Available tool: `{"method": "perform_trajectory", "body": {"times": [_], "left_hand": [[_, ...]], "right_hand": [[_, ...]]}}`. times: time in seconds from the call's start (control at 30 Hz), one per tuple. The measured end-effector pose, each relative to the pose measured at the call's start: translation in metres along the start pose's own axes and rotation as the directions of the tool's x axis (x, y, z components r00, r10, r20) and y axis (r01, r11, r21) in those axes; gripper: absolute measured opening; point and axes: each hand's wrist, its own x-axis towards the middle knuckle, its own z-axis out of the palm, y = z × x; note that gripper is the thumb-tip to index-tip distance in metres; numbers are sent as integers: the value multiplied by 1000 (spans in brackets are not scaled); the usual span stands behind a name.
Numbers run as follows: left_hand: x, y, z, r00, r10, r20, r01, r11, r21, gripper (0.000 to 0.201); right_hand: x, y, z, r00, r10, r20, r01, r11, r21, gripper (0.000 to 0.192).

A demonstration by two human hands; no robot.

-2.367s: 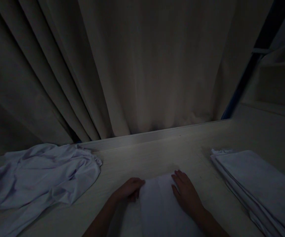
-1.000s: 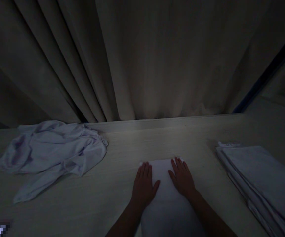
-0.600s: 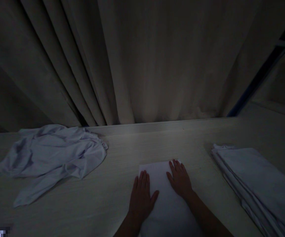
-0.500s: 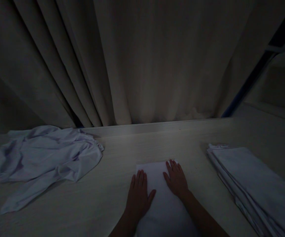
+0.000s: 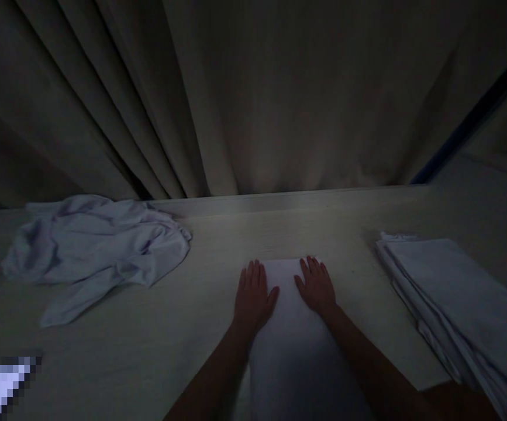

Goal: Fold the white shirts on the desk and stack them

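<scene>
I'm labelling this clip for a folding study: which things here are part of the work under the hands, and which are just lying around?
In hand:
- left hand, flat on the folded white cloth
- right hand, flat on the same cloth

Lying about:
- crumpled white garment, on the left
- stack of folded cloths, on the right
- curtain behind the table

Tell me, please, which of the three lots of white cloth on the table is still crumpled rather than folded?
The crumpled cloth at far left: it lies loose and wrinkled. The folded cloth in the middle and the folded stack at right lie flat.
</scene>
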Motion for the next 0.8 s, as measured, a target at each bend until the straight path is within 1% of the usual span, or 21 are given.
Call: {"method": "perform_trajectory", "body": {"times": [0.03,0.1,0.13,0.2,0.23,0.3,0.37,0.47,0.53,0.6,0.67,0.73,0.8], "left_hand": [[-18,7,-7,1000,29,-6,-29,1000,-12,68],[-60,23,-20,992,121,23,-120,992,-40,69],[-83,30,-24,986,161,41,-159,986,-49,70],[-122,39,-28,978,192,81,-188,980,-58,71],[-136,41,-28,976,195,92,-190,980,-61,71],[-154,42,-24,977,194,93,-190,980,-53,73],[-158,41,-17,977,199,75,-198,980,-23,73],[-156,40,-9,979,201,28,-201,979,20,75],[-155,41,-4,983,183,-3,-183,983,14,76],[-156,40,2,985,170,-12,-170,986,-4,77],[-157,37,11,982,187,-9,-187,982,-7,80],[-159,32,23,971,236,-43,-235,971,35,79],[-159,28,39,954,267,-135,-251,960,127,63]], "right_hand": [[0,0,1,1000,-2,1,2,1000,1,58],[0,1,2,1000,-7,-3,7,1000,2,58],[-1,2,2,1000,-8,-8,8,1000,0,58],[-2,2,2,1000,-6,-16,6,1000,-2,57],[-2,2,2,1000,-5,-21,5,1000,-3,57],[-3,2,2,1000,0,-29,0,1000,-3,58],[-3,1,2,1000,0,-31,0,1000,-1,58],[-2,0,3,999,-6,-31,6,1000,-1,59],[-2,2,4,999,-13,-36,13,1000,-16,59],[-2,3,3,999,-26,-32,25,998,-49,59],[0,-1,-3,998,-59,-23,57,994,-93,59],[2,-14,-13,992,-126,-26,122,985,-118,56],[3,-38,-22,976,-213,-39,209,973,-97,54]]}}
